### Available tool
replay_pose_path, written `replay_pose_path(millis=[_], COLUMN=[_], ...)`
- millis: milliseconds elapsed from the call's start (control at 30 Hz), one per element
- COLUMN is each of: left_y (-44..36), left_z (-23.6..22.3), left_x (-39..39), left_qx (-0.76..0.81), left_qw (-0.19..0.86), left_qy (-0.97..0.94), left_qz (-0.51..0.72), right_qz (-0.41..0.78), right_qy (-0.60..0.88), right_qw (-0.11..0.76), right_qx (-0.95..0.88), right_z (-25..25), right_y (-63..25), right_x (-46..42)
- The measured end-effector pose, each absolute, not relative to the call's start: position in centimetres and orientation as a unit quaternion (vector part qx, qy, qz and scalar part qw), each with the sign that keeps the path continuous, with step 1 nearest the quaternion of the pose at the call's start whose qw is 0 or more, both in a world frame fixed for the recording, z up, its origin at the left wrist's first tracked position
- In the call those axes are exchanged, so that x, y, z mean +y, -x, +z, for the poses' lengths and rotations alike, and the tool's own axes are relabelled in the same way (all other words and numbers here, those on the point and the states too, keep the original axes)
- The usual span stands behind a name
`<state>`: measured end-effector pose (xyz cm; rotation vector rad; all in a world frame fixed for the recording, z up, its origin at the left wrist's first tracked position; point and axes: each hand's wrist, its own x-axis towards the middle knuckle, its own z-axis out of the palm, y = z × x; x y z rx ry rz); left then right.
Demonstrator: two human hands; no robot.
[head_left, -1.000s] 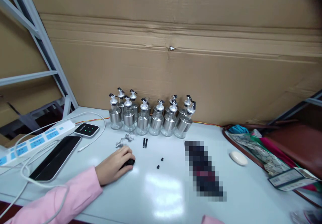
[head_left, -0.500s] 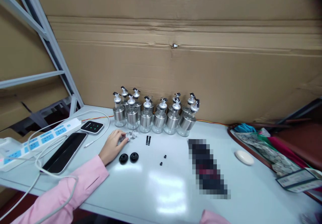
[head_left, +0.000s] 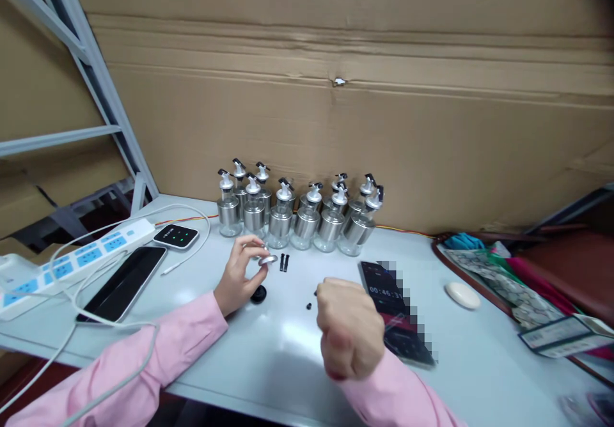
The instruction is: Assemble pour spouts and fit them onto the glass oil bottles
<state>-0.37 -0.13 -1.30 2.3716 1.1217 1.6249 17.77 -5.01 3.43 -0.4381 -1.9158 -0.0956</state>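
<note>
My left hand [head_left: 240, 272] pinches a silver pourer spout [head_left: 268, 260] between thumb and fingers, just above the table. Below it lies a round black stopper [head_left: 258, 295]; its companion is hidden behind the hand. Beside the spout are two short black strips [head_left: 284, 263]. My right hand [head_left: 348, 328] is a fist in the foreground, its inside out of sight. By its knuckles sits a tiny black plug [head_left: 309, 306], with a second one mostly covered. Several glass bottles with steel sleeves [head_left: 279, 219] and black-levered pourers stand in rows behind.
A phone showing a timer [head_left: 403, 344] lies right of my fist. Farther right are a white oval object [head_left: 462, 295], a small box [head_left: 566, 337] and a brown bag [head_left: 570, 267]. At left are a power strip [head_left: 100, 254], a black tray-like device [head_left: 122, 286] and loose white cables. Cardboard [head_left: 336, 126] backs the table.
My left hand let go of the black stoppers, reached back to the silver spouts and now has one lifted. My right hand has come into view from the bottom edge as a fist.
</note>
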Motion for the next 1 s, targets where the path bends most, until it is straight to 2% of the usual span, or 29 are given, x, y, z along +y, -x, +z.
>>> replay_pose_path(millis=[100,267,367,533,900,1000], left_y=[-0.1,0.3,0.5,0.3,-0.1,-0.2], left_z=[-1.1,-0.7,-1.1,-1.6,-1.5,-1.9], left_x=[-0.3,-1.1,-1.4,-1.6,-1.8,-1.6], left_qx=[0.332,0.272,0.243,0.261,0.327,0.300], left_qw=[0.019,0.001,-0.009,0.002,0.030,0.048], left_qy=[-0.786,-0.819,-0.839,-0.840,-0.858,-0.871], left_qz=[0.521,0.505,0.486,0.476,0.394,0.387], right_qz=[0.022,0.021,0.024,0.062,0.017,-0.005], right_qy=[0.223,0.291,0.281,0.238,0.275,0.265], right_qw=[0.625,0.519,0.461,0.452,0.468,0.460], right_qx=[-0.748,-0.803,-0.841,-0.857,-0.840,-0.848], right_z=[2.1,0.7,1.0,1.1,0.4,0.2], right_y=[-18.1,-18.5,-18.2,-17.8,-18.3,-18.2], right_x=[-2.6,-1.9,-2.3,-2.7,-2.1,-2.2])
